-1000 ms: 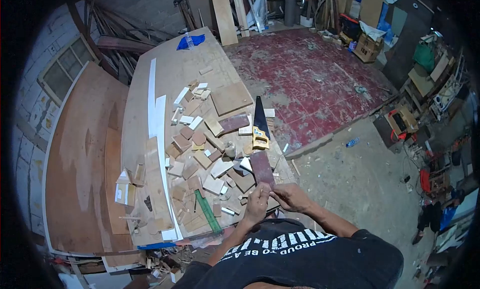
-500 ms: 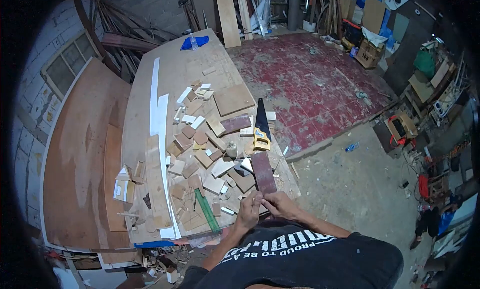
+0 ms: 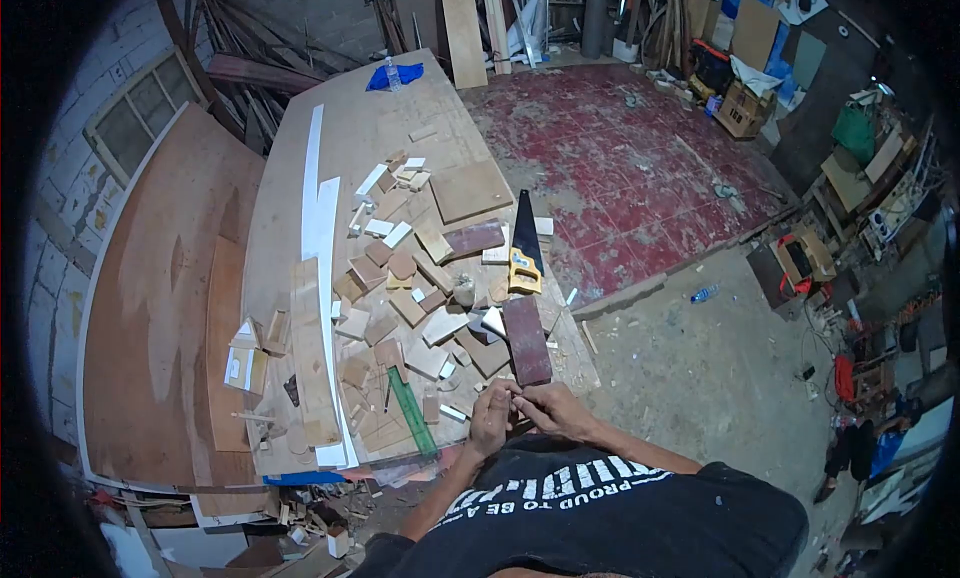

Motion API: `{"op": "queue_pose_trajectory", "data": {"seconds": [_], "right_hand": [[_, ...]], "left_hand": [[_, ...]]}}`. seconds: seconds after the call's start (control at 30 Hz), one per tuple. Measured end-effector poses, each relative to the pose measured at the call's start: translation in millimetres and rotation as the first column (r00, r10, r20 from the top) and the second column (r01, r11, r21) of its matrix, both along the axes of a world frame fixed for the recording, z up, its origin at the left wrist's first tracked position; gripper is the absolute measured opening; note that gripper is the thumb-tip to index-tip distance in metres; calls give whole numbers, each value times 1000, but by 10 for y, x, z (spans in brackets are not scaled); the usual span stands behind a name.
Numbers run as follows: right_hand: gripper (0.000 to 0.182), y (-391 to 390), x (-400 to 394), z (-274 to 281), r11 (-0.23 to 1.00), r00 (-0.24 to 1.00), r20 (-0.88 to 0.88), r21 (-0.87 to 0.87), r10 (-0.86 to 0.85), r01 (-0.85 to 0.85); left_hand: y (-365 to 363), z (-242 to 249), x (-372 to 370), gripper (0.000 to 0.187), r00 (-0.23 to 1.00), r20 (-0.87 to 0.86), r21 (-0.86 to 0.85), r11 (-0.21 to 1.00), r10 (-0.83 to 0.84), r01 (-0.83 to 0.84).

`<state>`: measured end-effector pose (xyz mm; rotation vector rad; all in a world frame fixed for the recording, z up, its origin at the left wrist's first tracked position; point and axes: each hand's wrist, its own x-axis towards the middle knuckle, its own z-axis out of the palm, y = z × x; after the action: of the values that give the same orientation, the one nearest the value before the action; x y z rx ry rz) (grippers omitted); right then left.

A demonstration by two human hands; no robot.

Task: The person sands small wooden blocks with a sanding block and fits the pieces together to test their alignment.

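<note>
Where dark-red board [image 3: 527, 340] ends, hands [image 3: 490, 418] [image 3: 555, 411] meet, curled; cannot tell if pinching anything.

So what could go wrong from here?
The saw lies close to the table's right edge, beside the far end of the dark red board; a push on the board might knock it off. The green ruler reaches the near edge, not far from the left hand, so an arm could catch it.
</note>
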<state>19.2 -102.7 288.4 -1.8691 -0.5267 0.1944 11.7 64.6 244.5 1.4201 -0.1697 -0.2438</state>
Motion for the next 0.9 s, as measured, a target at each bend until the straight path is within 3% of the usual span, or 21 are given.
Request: {"op": "queue_pose_trajectory", "data": {"seconds": [0.03, 0.1, 0.17, 0.27, 0.33, 0.37, 0.43, 0.53, 0.6, 0.63, 0.77, 0.83, 0.87, 0.9], "right_hand": [[20, -11, 41, 9, 999, 999, 40, 36, -16, 15], [21, -13, -68, -90, 997, 998, 49, 75, -35, 31], [20, -19, -16, -314, 1000, 992, 127, 6, -3, 3], [19, -44, -22, -325, 991, 968, 245, -133, 47, -15], [18, -66, -25, -361, 988, 965, 255, -152, 62, -23], [18, -71, -35, -385, 985, 962, 263, -171, 79, -34], [18, -41, 52, -313, 980, 952, 283, -191, 114, -61], [17, 12, 123, -253, 977, 962, 269, -213, 38, 21], [17, -35, 142, -337, 992, 945, 325, -103, -31, 68], [18, -135, 193, -308, 974, 948, 315, -225, 33, 41], [18, -149, 322, -255, 980, 923, 384, -186, 12, 65], [16, -91, 337, -153, 998, 907, 420, -56, -14, 42], [14, -197, 360, -178, 987, 913, 405, -160, 50, 17], [15, -163, 334, -130, 991, 913, 406, -130, 29, 26]], "left_hand": [[-41, 43, 2, 49, 1000, -21, -77, 997, -9, 8], [-5, -13, -81, 47, 999, -36, -40, 999, -11, 10], [-12, -47, -17, 46, 1000, -14, -3, 1000, -8, 8], [7, -105, -116, 43, 992, -124, 8, 1000, -4, 5], [0, -30, -110, 41, 997, 31, 184, 981, -71, 64], [53, 23, -116, 41, 992, -36, 188, 974, -120, 125], [26, -20, -12, 41, 998, -27, 132, 990, -48, 51], [-23, -17, 104, 41, 998, -19, 48, 997, 55, -54], [-102, 29, 113, 40, 989, -135, 12, 999, 53, -52], [-140, -65, 138, 40, 996, 74, 146, 988, 48, -59], [-91, 90, 294, 38, 994, -103, -17, 999, -45, 43], [-92, 132, 333, 38, 999, -20, 37, 999, -38, 39], [-81, 128, 278, 38, 998, 45, 91, 995, -51, 47], [-61, 95, 277, 37, 995, 71, 120, 991, -70, 61]]}}
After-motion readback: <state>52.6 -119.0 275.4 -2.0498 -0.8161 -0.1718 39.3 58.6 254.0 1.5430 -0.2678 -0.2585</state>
